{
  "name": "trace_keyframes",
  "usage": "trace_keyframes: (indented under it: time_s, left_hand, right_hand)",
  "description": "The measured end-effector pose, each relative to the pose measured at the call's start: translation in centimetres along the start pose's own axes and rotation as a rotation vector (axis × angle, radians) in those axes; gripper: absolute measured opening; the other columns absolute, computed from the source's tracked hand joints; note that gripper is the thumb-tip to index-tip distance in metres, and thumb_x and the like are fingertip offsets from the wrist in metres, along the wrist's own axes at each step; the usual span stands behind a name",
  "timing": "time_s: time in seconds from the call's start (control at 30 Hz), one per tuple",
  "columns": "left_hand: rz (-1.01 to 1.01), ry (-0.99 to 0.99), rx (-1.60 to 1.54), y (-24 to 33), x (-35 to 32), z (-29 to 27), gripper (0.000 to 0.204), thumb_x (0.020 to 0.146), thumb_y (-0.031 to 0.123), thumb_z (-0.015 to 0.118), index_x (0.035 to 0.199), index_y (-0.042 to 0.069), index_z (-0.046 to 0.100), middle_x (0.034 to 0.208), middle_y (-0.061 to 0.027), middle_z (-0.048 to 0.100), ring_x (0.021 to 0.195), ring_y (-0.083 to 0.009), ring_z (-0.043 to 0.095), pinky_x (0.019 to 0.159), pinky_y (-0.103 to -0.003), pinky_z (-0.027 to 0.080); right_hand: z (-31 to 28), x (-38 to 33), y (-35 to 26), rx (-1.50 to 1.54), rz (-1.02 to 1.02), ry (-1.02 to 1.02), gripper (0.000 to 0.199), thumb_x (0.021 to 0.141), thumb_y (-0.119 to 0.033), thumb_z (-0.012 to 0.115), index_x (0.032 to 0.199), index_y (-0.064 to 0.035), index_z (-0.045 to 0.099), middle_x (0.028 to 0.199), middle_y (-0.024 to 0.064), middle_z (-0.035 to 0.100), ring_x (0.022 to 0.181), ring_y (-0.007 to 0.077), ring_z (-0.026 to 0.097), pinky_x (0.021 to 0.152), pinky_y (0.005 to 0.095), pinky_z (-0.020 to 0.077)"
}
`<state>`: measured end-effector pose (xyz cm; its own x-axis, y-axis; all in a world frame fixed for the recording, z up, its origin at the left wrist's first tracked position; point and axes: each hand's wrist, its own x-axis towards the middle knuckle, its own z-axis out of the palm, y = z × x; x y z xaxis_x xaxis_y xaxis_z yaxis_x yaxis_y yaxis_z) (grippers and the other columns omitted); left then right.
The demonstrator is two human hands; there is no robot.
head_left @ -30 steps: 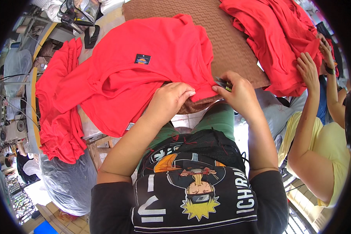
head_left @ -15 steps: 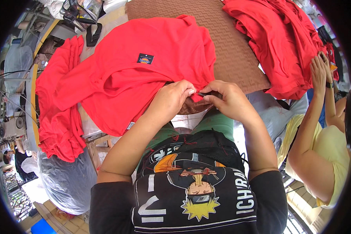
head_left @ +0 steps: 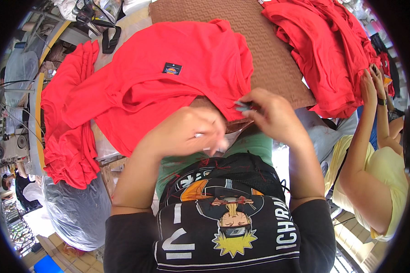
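A red shirt [head_left: 182, 54] with a small black label [head_left: 172, 69] by its neckline lies spread before me over a brown textured cover. My right hand [head_left: 273, 113] is closed on small grey thread snips [head_left: 244, 107], their tips close to the shirt's near edge. Motion smears my left hand [head_left: 191, 132], which hovers in front of the shirt's near edge, over my lap. Its fingers are too blurred to read, and it seems to be off the cloth.
The brown cover [head_left: 278, 68] stretches away to the right. A heap of red garments [head_left: 323, 50] lies at the far right, where another person's hands [head_left: 373, 84] touch it. More folded red cloth [head_left: 70, 123] hangs at the left edge, above a plastic-wrapped bundle [head_left: 77, 214].
My left hand has let go of the shirt's edge and drawn back toward me. My right hand stays near the edge, the snips now showing more plainly.
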<state>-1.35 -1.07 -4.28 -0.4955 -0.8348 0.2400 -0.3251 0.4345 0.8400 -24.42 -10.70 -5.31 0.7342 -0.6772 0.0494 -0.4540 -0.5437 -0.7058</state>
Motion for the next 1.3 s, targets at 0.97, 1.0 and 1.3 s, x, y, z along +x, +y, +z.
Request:
trace_keyframes:
  time_s: [0.97,1.0,1.3]
  left_hand:
    - [0.128,1.373,0.646,23.1,4.8,-31.7,0.028,0.095,0.024,0.05,0.106,0.002,0.065,0.094,-0.0112,0.07,0.095,-0.0249,0.067,0.079,-0.037,0.056]
    - [0.23,1.273,0.441,24.4,3.9,-31.4,0.03,0.094,0.027,0.052,0.107,0.004,0.065,0.097,-0.0096,0.07,0.095,-0.024,0.067,0.083,-0.037,0.054]
    - [-0.011,1.008,-0.156,5.3,-3.9,-14.2,0.055,0.078,-0.002,0.061,0.132,0.0,0.049,0.119,-0.0056,0.061,0.107,-0.0143,0.06,0.096,-0.03,0.044]
  right_hand:
    - [-26.4,8.4,-21.3,0.571,-0.272,1.09,0.028,0.096,-0.02,0.056,0.109,0.004,0.063,0.096,0.0155,0.07,0.085,0.0218,0.067,0.073,0.0326,0.0564]
    - [-27.7,6.5,-20.7,0.576,-0.435,0.95,0.036,0.1,-0.026,0.049,0.119,0.0034,0.057,0.109,0.0165,0.066,0.097,0.0264,0.065,0.084,0.031,0.0529]
    - [-16.7,-2.6,0.1,0.513,-0.023,0.786,0.029,0.098,-0.03,0.056,0.116,-0.0077,0.053,0.071,0.0072,0.065,0.051,0.007,0.054,0.04,0.0188,0.0322]
